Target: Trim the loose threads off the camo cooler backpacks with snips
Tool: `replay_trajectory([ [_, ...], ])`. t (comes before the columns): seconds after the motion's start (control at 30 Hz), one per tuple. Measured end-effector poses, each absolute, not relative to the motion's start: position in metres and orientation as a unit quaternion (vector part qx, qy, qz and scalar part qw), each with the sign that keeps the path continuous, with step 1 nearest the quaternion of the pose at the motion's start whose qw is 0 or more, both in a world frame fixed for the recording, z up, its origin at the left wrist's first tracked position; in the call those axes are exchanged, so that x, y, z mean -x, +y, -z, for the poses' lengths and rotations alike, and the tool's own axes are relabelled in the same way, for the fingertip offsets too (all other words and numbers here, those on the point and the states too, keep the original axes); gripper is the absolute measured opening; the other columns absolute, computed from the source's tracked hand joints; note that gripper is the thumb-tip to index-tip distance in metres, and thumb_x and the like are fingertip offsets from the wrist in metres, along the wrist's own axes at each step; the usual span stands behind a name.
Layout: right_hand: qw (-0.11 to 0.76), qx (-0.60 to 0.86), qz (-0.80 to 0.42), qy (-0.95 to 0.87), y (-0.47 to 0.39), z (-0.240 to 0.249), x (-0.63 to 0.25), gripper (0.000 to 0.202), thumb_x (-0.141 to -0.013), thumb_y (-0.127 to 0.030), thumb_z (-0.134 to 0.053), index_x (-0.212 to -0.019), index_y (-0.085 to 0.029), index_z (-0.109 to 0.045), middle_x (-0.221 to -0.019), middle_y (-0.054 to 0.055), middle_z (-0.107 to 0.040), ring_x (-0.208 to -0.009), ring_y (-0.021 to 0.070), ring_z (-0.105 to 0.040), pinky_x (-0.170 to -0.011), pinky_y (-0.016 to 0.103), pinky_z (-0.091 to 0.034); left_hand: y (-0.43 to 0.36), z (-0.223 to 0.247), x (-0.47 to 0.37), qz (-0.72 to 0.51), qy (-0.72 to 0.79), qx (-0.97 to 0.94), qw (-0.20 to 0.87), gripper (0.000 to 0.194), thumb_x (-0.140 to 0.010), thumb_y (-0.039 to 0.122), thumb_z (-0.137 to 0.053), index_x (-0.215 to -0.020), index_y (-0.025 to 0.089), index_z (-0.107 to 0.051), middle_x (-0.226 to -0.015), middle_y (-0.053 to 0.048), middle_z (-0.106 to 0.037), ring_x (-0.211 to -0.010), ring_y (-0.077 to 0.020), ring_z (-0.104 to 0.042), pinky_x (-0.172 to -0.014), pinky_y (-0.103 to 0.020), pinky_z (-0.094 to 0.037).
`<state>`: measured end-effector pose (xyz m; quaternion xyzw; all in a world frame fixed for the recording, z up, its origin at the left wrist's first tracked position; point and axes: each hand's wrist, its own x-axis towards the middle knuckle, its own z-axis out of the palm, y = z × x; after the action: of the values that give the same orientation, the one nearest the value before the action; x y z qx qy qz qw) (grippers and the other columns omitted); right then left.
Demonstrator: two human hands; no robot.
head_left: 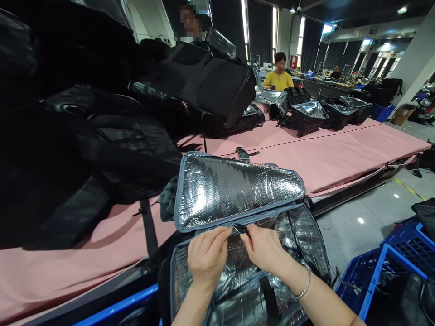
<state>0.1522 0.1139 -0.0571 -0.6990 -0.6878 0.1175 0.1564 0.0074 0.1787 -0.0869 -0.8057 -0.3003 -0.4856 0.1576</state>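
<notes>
In front of me lies an opened insulated bag (pixel 307 231) with a silver foil lining and grey-blue edge binding. Its foil-lined flap (pixel 234 190) is folded back toward the pink table. My left hand (pixel 208 253) is closed in a pinch at the binding by the hinge of the flap; what its fingertips hold is too small to make out. Close beside it, my right hand (pixel 267 246) grips a small black tool that looks like thread snips (pixel 242 228), its tip pointing toward the left fingertips. A black strap (pixel 269 299) lies across the lining below.
Black bags (pixel 210 86) are piled high on the left of the pink-covered table (pixel 340 158). Several foil-lined bags (pixel 311 110) stand farther back. Blue crates (pixel 370 280) sit on the floor at right. A person in yellow (pixel 279 80) is across the table.
</notes>
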Motion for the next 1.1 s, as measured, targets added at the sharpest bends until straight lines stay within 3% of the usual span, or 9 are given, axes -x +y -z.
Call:
replay_trajectory([
  [0.63, 0.210, 0.688, -0.110, -0.686, 0.116, 0.067, -0.162, 0.027, -0.095, -0.033, -0.031, -0.085, -0.018, -0.051, -0.070, 0.003, -0.065, -0.064, 0.0175, -0.063, -0.053, 0.024, -0.030, 0.171, 0.094, -0.009, 0.499, -0.347, 0.787, 0.106, 0.017, -0.076, 0.010, -0.059, -0.088, 0.020, -0.063, -0.082, -0.004, -0.067, -0.075, -0.0156, -0.061, -0.071, -0.028, -0.045],
  [0.77, 0.275, 0.668, -0.076, -0.687, 0.119, 0.068, -0.182, 0.027, -0.094, -0.037, -0.033, -0.093, -0.017, -0.052, -0.073, 0.002, -0.065, -0.069, 0.0164, -0.063, -0.057, 0.023, -0.032, 0.155, 0.106, -0.015, 0.543, -0.416, 0.729, -0.041, 0.004, -0.078, 0.021, -0.059, -0.081, 0.019, -0.059, -0.076, -0.003, -0.062, -0.073, -0.0148, -0.058, -0.072, -0.028, -0.047],
  [0.87, 0.258, 0.664, -0.056, -0.700, 0.127, 0.068, -0.193, 0.025, -0.089, -0.038, -0.046, -0.101, -0.017, -0.052, -0.077, 0.003, -0.066, -0.074, 0.0168, -0.063, -0.059, 0.022, -0.033, 0.149, 0.120, -0.024, 0.537, -0.499, 0.641, -0.225, 0.014, -0.079, 0.033, -0.057, -0.081, 0.019, -0.057, -0.076, -0.002, -0.060, -0.069, -0.0141, -0.058, -0.069, -0.028, -0.047],
  [0.97, 0.214, 0.686, -0.042, -0.694, 0.138, 0.062, -0.195, 0.017, -0.089, -0.031, -0.046, -0.095, -0.018, -0.056, -0.082, 0.004, -0.067, -0.078, 0.0168, -0.063, -0.059, 0.022, -0.033, 0.152, 0.125, -0.037, 0.539, -0.529, 0.521, -0.398, 0.034, -0.073, 0.045, -0.060, -0.092, 0.018, -0.056, -0.085, -0.005, -0.062, -0.075, -0.0164, -0.060, -0.069, -0.030, -0.050],
  [1.1, 0.164, 0.708, -0.070, -0.683, 0.153, 0.043, -0.193, 0.014, -0.087, -0.032, -0.051, -0.087, -0.020, -0.057, -0.084, 0.004, -0.068, -0.078, 0.0187, -0.064, -0.060, 0.024, -0.035, 0.160, 0.114, -0.054, 0.514, -0.510, 0.434, -0.536, 0.043, -0.063, 0.055, -0.064, -0.080, 0.015, -0.059, -0.073, -0.002, -0.061, -0.071, -0.0161, -0.059, -0.066, -0.028, -0.050],
])
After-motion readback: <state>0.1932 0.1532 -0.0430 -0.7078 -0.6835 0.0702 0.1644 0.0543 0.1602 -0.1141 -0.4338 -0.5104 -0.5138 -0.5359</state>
